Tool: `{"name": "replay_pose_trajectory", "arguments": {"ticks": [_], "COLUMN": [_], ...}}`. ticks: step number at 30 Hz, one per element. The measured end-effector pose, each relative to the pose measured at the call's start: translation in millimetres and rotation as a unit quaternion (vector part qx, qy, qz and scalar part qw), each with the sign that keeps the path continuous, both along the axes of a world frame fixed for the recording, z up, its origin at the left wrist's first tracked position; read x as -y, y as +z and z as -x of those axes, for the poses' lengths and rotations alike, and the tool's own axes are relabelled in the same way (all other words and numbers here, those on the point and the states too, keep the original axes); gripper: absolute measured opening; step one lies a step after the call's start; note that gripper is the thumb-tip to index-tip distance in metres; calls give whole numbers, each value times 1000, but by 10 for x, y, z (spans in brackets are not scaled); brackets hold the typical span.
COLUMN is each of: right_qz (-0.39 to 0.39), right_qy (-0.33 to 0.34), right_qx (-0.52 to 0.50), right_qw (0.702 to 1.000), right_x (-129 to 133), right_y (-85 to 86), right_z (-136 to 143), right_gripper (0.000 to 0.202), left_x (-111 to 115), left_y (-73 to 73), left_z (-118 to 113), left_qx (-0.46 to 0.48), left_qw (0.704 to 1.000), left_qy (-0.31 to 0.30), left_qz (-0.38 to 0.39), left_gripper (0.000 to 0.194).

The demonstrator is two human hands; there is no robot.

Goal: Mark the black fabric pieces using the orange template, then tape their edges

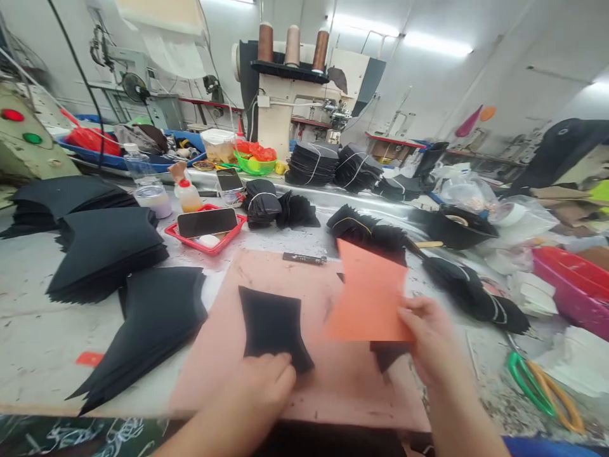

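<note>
My right hand [428, 343] pinches an orange template [371, 298] by its right edge, holding it tilted above a pink work board [209, 362]. A black cut piece [273, 324] with curved sides lies flat on the board. At its near edge rests my left hand [271, 384], fingers curled in and pressed together on it. Under the orange template another black piece [390, 355] shows in part, the rest hidden. To the left lie stacks of larger black cut pieces [166, 304].
Behind the board are a red basket [209, 247] with a phone, a bottle [188, 193] and tied black bundles [311, 165]. At right lie scissors [547, 387] with green and orange handles and a pink bin [571, 292]. A sewing machine [280, 95] stands at the back.
</note>
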State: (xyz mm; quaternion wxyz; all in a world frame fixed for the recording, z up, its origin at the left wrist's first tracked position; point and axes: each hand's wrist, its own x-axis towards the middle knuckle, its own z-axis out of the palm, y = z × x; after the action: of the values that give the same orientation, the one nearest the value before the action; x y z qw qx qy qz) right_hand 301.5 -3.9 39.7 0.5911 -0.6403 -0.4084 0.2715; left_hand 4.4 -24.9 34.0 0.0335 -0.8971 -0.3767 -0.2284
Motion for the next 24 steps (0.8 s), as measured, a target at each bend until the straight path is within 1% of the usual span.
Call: {"name": "replay_pose_trajectory", "arguments": {"ticks": [2,3,5,6,7,8,9,10,11,12,13,15,17,19,24], "right_qz": [14,23,53,73,93,109,119,124,124,123,122,129,131,125,98], "right_qy": [63,108,197,232,260,276,282,279,266,249,236,241,277,308,302], "right_qx": [-14,-17,-14,-6,7,31,67,112,162,211,250,281,271,254,250], "right_qw": [998,994,979,970,961,955,950,946,942,937,931,920,913,909,915], "right_x": [-1,12,54,77,100,119,134,147,158,171,188,238,306,370,418], "right_y": [23,22,-5,-26,-51,-78,-105,-130,-152,-168,-180,-190,-191,-195,-228], "right_z": [312,465,759,893,1012,1110,1183,1227,1238,1220,1177,1051,929,859,869], "right_gripper": [26,25,20,16,12,8,8,9,10,11,12,18,23,26,24], "left_x": [93,108,80,46,5,-36,-73,-103,-124,-136,-139,-129,-112,-99,-83], "left_y": [109,183,316,351,354,320,253,158,49,-64,-168,-318,-378,-379,-364], "left_z": [-102,-103,-60,-35,-15,1,14,28,44,64,86,119,117,78,-60], "left_qx": [48,86,144,144,118,73,20,-34,-76,-104,-124,-138,-134,-128,-126], "left_qw": [997,994,987,987,991,996,999,999,996,994,992,990,991,992,991], "left_qy": [-45,-52,-45,-34,-28,-25,-25,-29,-33,-36,-37,-31,-24,-21,2], "left_qz": [-28,-45,-63,-60,-52,-43,-35,-31,-25,-16,-4,13,14,5,-41], "left_gripper": [14,13,13,10,7,14,30,46,58,61,60,54,53,54,44]}}
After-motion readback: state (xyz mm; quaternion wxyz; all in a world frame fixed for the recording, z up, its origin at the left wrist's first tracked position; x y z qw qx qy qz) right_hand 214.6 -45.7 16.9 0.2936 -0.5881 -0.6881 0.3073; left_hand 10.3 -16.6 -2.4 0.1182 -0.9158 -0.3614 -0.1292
